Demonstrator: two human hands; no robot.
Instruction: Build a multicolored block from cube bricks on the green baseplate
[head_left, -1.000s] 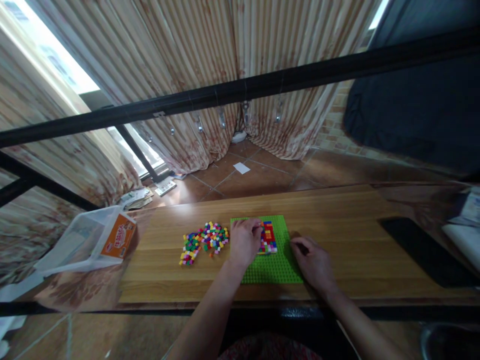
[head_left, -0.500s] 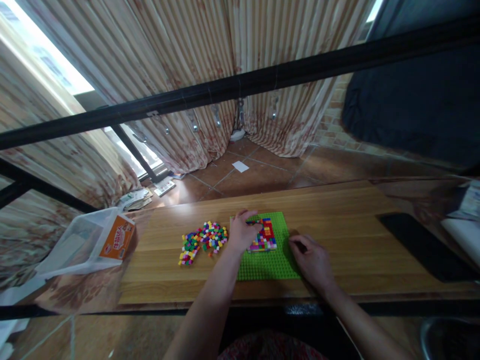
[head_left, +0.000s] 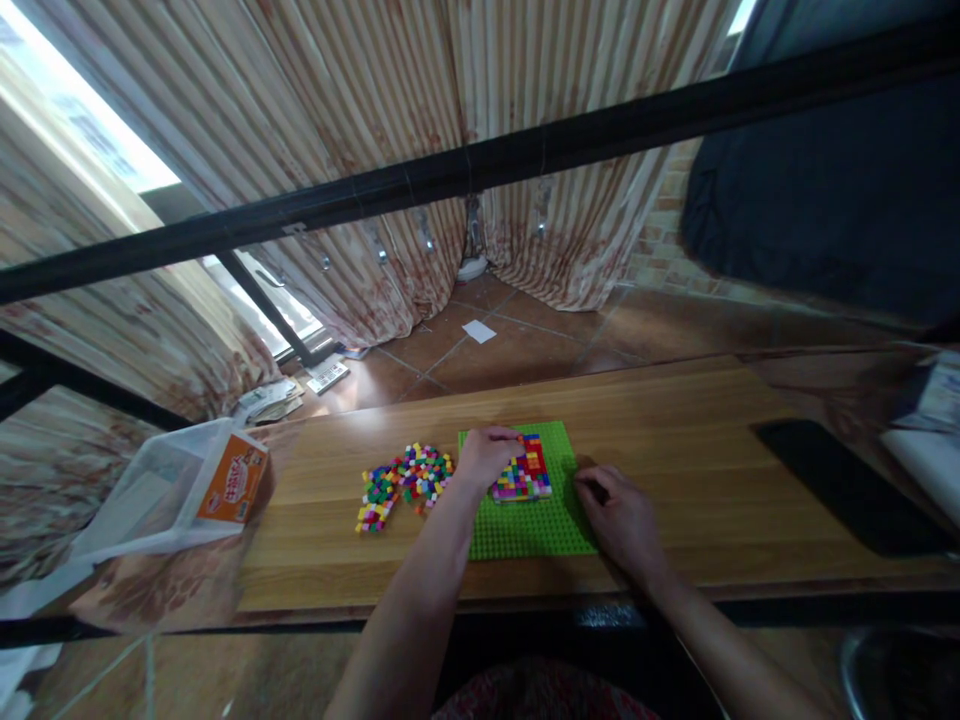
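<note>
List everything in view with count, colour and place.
tabletop: one, brown, centre
baseplate: one, green, on tabletop
loose bricks: many, mixed colours, left of baseplate
brick panel: one, multicoloured, on baseplate
flat object: one, black, tabletop's right end
bin: one, clear and orange, left
curtains: several, striped beige, behind
long rail: one, black, across upper view
floor tiles: several, brown, beyond tabletop
sheet: one, white, on floor tiles
cover: one, dark blue, upper right
left grip: one, bare, over brick panel
right grip: one, bare, at baseplate's right edge
</note>
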